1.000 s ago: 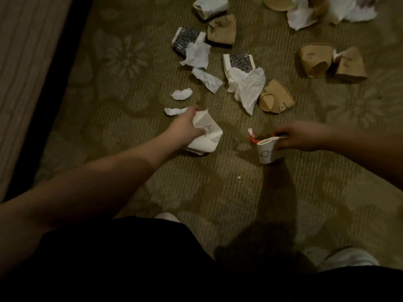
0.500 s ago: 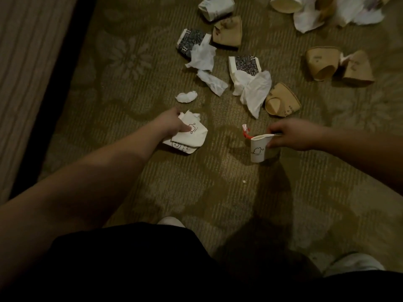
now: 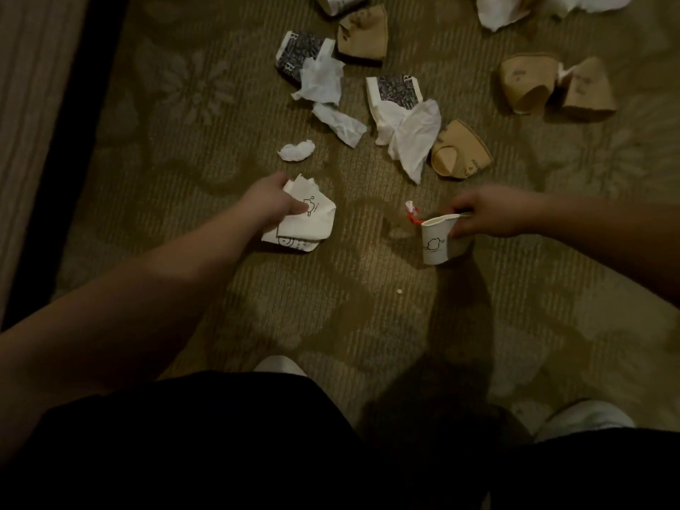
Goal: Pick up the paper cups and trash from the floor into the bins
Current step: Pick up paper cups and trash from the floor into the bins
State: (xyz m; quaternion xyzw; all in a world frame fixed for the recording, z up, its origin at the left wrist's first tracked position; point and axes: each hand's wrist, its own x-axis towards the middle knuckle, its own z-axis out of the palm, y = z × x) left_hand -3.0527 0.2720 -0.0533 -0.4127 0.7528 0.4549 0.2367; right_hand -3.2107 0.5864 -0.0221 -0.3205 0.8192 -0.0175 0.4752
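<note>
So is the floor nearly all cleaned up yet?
Not nearly. No bin shows, so nothing looks binned. The left hand grips crushed white cups; the right hand holds a white cup. Brown cups, patterned cups and tissues still lie on the carpet.

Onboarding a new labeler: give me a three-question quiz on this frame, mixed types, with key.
1. True or false: the right hand holds a white cup by its rim.
2. Multiple choice: what does the left hand grip? A) a brown cup B) crushed white cups C) nothing
3. Fill in: the small tissue wad lies on the ____, apart from both hands.

Key: 1 true; 2 B; 3 carpet.
</note>
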